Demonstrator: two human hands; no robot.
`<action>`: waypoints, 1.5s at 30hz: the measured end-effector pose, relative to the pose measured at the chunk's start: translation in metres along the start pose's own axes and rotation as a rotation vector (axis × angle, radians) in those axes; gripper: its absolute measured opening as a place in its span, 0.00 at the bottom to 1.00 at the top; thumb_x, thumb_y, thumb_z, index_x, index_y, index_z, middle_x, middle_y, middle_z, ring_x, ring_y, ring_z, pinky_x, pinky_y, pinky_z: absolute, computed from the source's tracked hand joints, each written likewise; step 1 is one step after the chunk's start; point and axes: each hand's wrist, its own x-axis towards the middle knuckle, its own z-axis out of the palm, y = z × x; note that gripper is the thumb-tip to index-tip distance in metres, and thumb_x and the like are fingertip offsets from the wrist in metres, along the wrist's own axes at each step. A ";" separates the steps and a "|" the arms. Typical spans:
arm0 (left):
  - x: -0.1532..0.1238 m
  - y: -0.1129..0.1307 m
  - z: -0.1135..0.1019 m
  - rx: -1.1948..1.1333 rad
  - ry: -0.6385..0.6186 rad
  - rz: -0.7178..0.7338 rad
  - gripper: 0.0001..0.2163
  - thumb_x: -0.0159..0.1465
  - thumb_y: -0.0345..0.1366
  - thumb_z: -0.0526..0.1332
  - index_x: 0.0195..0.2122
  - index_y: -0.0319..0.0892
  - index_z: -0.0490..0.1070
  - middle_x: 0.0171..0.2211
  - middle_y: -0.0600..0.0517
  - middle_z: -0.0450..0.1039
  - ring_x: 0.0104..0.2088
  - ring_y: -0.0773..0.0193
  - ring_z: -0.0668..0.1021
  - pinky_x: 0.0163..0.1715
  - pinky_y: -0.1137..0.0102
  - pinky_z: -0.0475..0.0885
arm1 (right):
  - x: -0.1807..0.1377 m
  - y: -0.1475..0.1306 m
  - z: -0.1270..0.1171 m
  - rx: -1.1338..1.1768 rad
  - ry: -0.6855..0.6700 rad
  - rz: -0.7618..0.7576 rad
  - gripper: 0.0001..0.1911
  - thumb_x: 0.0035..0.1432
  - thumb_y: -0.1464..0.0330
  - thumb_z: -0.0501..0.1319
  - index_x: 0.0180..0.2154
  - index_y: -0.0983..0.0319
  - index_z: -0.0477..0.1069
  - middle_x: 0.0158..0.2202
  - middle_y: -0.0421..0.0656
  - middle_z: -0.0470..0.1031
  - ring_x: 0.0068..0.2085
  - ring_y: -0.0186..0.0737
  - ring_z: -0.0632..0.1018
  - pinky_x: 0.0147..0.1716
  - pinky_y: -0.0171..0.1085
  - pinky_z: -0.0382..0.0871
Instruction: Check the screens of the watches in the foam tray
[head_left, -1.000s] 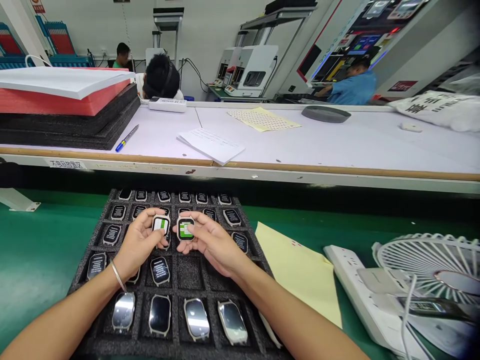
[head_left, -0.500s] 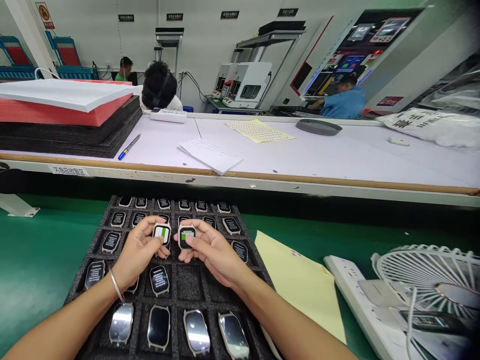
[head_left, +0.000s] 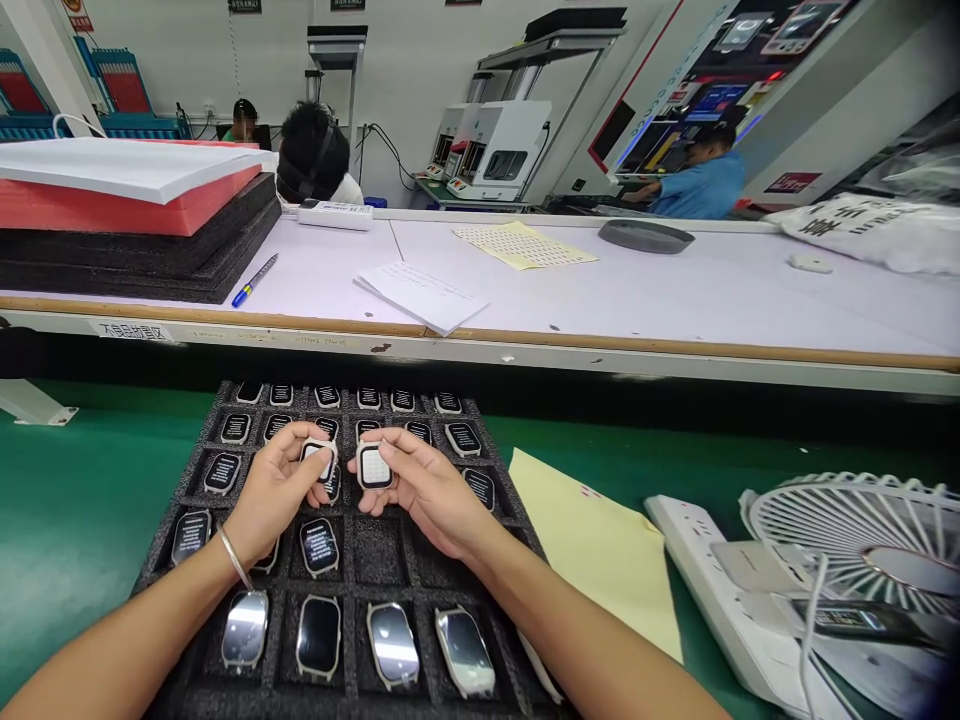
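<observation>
My left hand [head_left: 281, 490] grips a smartwatch without straps [head_left: 319, 460], its thumb resting on the lit screen. In my right hand [head_left: 424, 485] is a second smartwatch [head_left: 374, 467], held by its edges with the thumb at the screen's upper right; a white grid shows on it. Both are held side by side above a black foam tray [head_left: 379, 590]. Several more watch bodies lie in the tray's pockets, such as a dark-screened one [head_left: 319, 638] in the front row. Farther rows show white text on their screens. My hands hide part of the middle rows.
A yellow sheet [head_left: 600, 560] lies right of the tray, beside a white power strip [head_left: 712, 580] and a white fan [head_left: 862, 540]. Across the back runs a raised shelf [head_left: 675, 310] with papers [head_left: 420, 295], a pen [head_left: 255, 280] and stacked foam [head_left: 225, 250]. Several people sit beyond.
The screens of both held watches have gone from partly green to mostly white, the right one now with a grid. The left thumb has moved up its screen. The view has shifted slightly.
</observation>
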 end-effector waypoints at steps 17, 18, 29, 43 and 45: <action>0.001 -0.001 0.001 -0.092 -0.009 0.039 0.23 0.51 0.29 0.66 0.49 0.44 0.67 0.39 0.53 0.72 0.28 0.71 0.76 0.31 0.73 0.74 | -0.001 0.000 0.001 -0.027 0.004 -0.064 0.25 0.50 0.75 0.67 0.50 0.58 0.67 0.41 0.43 0.76 0.33 0.35 0.80 0.35 0.37 0.73; 0.001 -0.001 0.001 -0.105 -0.008 0.037 0.23 0.51 0.29 0.66 0.49 0.44 0.66 0.40 0.53 0.73 0.29 0.71 0.77 0.33 0.72 0.75 | -0.001 0.000 0.001 -0.023 0.006 -0.064 0.25 0.49 0.75 0.67 0.50 0.58 0.67 0.42 0.44 0.77 0.33 0.35 0.80 0.35 0.37 0.73; 0.000 0.000 0.000 -0.070 -0.002 -0.008 0.15 0.57 0.38 0.64 0.45 0.42 0.68 0.33 0.54 0.74 0.25 0.67 0.79 0.28 0.71 0.75 | 0.001 0.000 -0.002 -0.034 0.060 -0.007 0.18 0.56 0.57 0.66 0.43 0.60 0.69 0.35 0.43 0.79 0.23 0.32 0.77 0.21 0.31 0.65; 0.001 -0.003 0.000 -0.117 -0.044 0.029 0.22 0.55 0.30 0.65 0.52 0.43 0.66 0.41 0.52 0.74 0.29 0.69 0.81 0.34 0.72 0.77 | 0.000 0.000 -0.002 -0.060 0.035 -0.081 0.24 0.49 0.73 0.68 0.48 0.58 0.66 0.42 0.44 0.77 0.29 0.32 0.77 0.28 0.33 0.67; 0.001 -0.003 0.000 -0.139 -0.053 0.028 0.23 0.54 0.28 0.65 0.52 0.43 0.66 0.44 0.51 0.74 0.31 0.69 0.81 0.35 0.72 0.77 | 0.000 0.001 -0.003 -0.057 0.026 -0.088 0.24 0.49 0.74 0.67 0.48 0.58 0.66 0.43 0.44 0.76 0.30 0.32 0.77 0.29 0.34 0.68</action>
